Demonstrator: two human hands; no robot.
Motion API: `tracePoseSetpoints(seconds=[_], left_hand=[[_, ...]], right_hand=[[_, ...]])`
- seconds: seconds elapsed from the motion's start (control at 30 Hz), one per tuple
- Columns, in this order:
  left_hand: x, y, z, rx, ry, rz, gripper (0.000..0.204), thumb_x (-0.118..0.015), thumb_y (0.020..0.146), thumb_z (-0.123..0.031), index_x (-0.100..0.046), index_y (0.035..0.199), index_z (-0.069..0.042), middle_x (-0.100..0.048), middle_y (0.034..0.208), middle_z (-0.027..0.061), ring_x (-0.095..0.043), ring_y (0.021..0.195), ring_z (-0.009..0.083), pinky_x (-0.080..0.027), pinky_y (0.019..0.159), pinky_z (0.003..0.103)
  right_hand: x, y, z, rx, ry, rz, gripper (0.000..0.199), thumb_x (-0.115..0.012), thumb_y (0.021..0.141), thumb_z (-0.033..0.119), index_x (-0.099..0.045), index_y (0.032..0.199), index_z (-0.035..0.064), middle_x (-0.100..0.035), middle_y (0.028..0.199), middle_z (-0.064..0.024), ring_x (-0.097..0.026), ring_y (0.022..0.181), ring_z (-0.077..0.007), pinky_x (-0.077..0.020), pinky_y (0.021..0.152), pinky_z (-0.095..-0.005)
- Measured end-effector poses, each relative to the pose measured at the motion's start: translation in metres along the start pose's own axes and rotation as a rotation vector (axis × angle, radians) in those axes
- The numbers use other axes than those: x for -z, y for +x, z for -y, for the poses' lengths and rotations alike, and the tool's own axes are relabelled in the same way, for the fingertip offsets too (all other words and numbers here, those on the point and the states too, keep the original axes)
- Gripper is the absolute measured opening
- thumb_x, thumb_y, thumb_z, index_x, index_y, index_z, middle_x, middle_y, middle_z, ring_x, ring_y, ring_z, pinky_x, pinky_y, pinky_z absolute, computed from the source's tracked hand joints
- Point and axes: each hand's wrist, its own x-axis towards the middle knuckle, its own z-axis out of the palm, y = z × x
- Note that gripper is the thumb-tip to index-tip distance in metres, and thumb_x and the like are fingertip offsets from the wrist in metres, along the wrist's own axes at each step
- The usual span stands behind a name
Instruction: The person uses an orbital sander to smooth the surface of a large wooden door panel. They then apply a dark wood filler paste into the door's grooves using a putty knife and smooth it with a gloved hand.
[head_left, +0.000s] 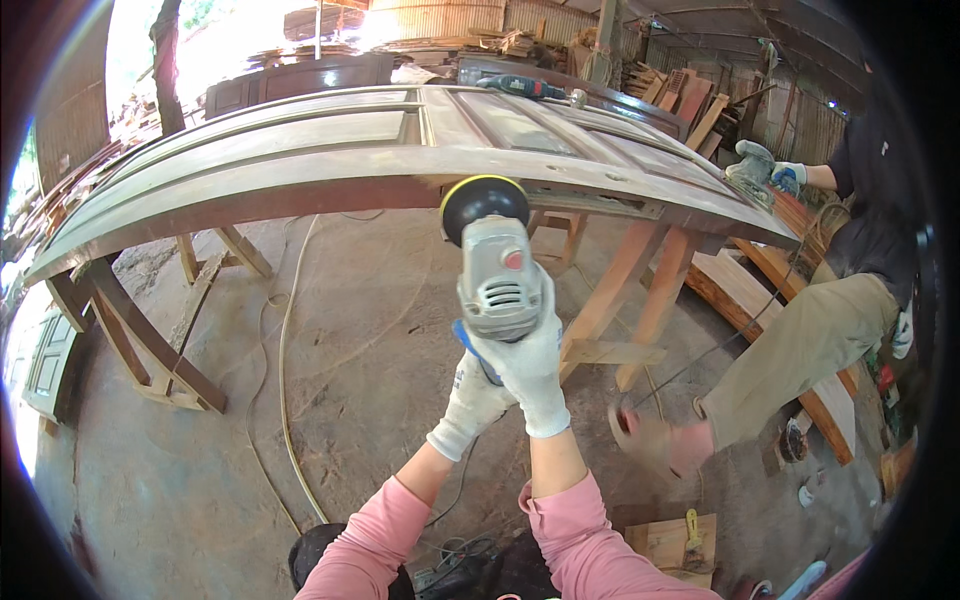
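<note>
Both my hands wear white gloves and hold a grey angle grinder (pixel 497 275) fitted with a round black pad that has a yellow rim. My right hand (pixel 537 365) wraps the right side of its body. Lower down and to the left, my left hand (pixel 472 400) closes round the handle; its fingers are partly hidden. The pad is up against the front edge of a large panelled wooden door (pixel 330 165), which lies flat at table height. The edge looks reddish brown to the left of the pad.
Wooden trestles (pixel 150 340) support the door, and a second power tool (pixel 525 87) lies on its far side. At right a co-worker (pixel 810 340) holds a grey tool (pixel 752 165) over the door's end. Cables (pixel 285 370) and planks (pixel 830 400) lie on the floor.
</note>
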Motion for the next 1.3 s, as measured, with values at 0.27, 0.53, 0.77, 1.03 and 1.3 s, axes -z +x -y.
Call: tracePoseSetpoints(seconds=[0.27, 0.53, 0.77, 1.03, 1.3], left_hand=[[0.012, 0.003, 0.005, 0.016, 0.081, 0.084, 0.097, -0.095, 0.069, -0.021, -0.042, 0.149, -0.004, -0.059, 0.141, 0.0109, -0.057, 0.128, 0.0218, -0.046, 0.108, 0.037], [0.007, 0.003, 0.001, 0.097, -0.042, 0.054, 0.102, -0.095, 0.070, -0.021, -0.037, 0.152, -0.004, -0.055, 0.144, 0.0119, -0.054, 0.131, 0.0224, -0.045, 0.110, 0.037], [-0.001, 0.003, 0.000, -0.023, -0.037, -0.040, 0.090, -0.093, 0.071, -0.020, -0.047, 0.146, -0.002, -0.062, 0.136, 0.0139, -0.058, 0.127, 0.0260, -0.046, 0.109, 0.039], [0.010, 0.009, 0.003, -0.141, 0.211, -0.063, 0.083, -0.093, 0.073, -0.018, -0.051, 0.142, -0.002, -0.064, 0.134, 0.0142, -0.058, 0.126, 0.0221, -0.047, 0.107, 0.038], [-0.022, 0.000, -0.006, 0.022, 0.053, 0.052, 0.101, -0.093, 0.073, -0.023, -0.034, 0.153, -0.004, -0.059, 0.140, 0.0144, -0.058, 0.128, 0.0251, -0.047, 0.107, 0.039]], right_hand=[[-0.007, 0.002, 0.004, 0.065, -0.095, -0.013, 0.092, -0.093, 0.072, 0.020, -0.043, 0.146, 0.0006, -0.070, 0.122, -0.0187, -0.072, 0.110, -0.0260, -0.0576, 0.093, -0.0372], [-0.008, 0.004, 0.005, 0.071, -0.092, 0.006, 0.093, -0.094, 0.072, 0.018, -0.041, 0.146, 0.0001, -0.071, 0.122, -0.0177, -0.072, 0.109, -0.0257, -0.0578, 0.093, -0.0374], [-0.001, 0.002, 0.003, 0.035, -0.068, -0.014, 0.096, -0.094, 0.073, 0.024, -0.039, 0.147, -0.0006, -0.070, 0.123, -0.0194, -0.072, 0.110, -0.0262, -0.0578, 0.092, -0.0368], [-0.013, 0.013, 0.006, 0.096, -0.138, 0.063, 0.097, -0.094, 0.072, 0.028, -0.040, 0.148, -0.0002, -0.070, 0.122, -0.0208, -0.072, 0.109, -0.0297, -0.0571, 0.092, -0.0382], [0.022, -0.004, -0.001, -0.044, 0.036, -0.063, 0.087, -0.093, 0.072, 0.011, -0.044, 0.143, -0.0008, -0.069, 0.123, -0.0138, -0.069, 0.111, -0.0209, -0.0552, 0.096, -0.0355]])
